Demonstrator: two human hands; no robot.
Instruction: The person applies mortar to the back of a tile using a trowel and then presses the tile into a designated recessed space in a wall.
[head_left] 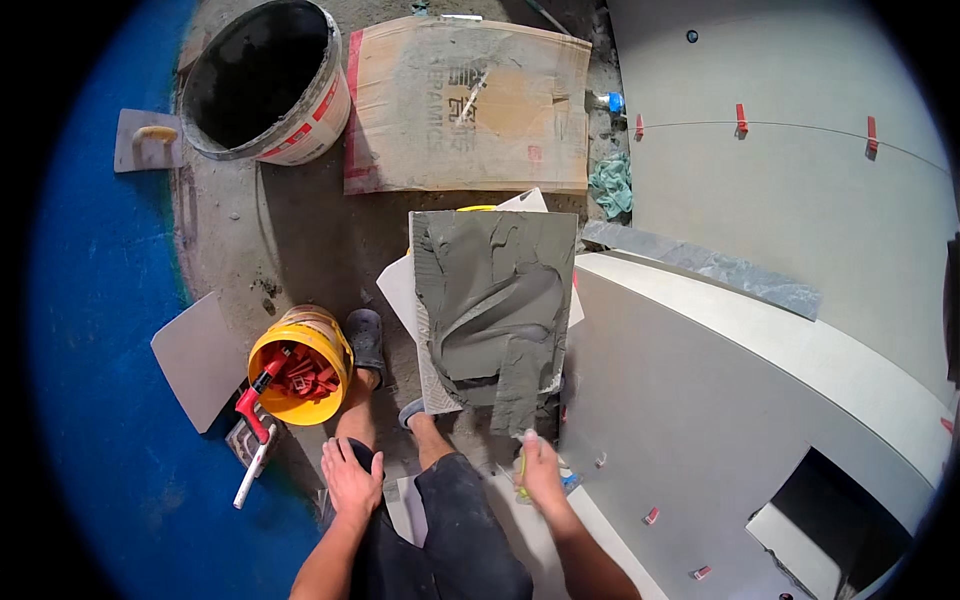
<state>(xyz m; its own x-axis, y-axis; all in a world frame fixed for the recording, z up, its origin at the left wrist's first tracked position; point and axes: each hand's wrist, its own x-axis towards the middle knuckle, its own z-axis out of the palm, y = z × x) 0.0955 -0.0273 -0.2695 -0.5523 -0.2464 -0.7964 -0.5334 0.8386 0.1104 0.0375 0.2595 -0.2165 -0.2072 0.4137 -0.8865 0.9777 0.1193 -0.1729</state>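
My right hand is closed around the handle of a trowel, a yellow-green bit of which shows beside the fingers. Grey mortar coats the trowel's blade, which lies over the near right part of a tile. Swirled wet mortar covers most of that tile, while its left edge shows a pale ribbed surface. What supports the tile is mostly hidden, though pale corners and a yellow edge stick out from under it. My left hand rests on my left knee with fingers stretched out, holding nothing.
Left of my leg stands a yellow bucket of red wedges, with a red-handled tool across its rim. Farther off are a large mortar bucket, flattened cardboard and a float. A tiled ledge with clips rises at right.
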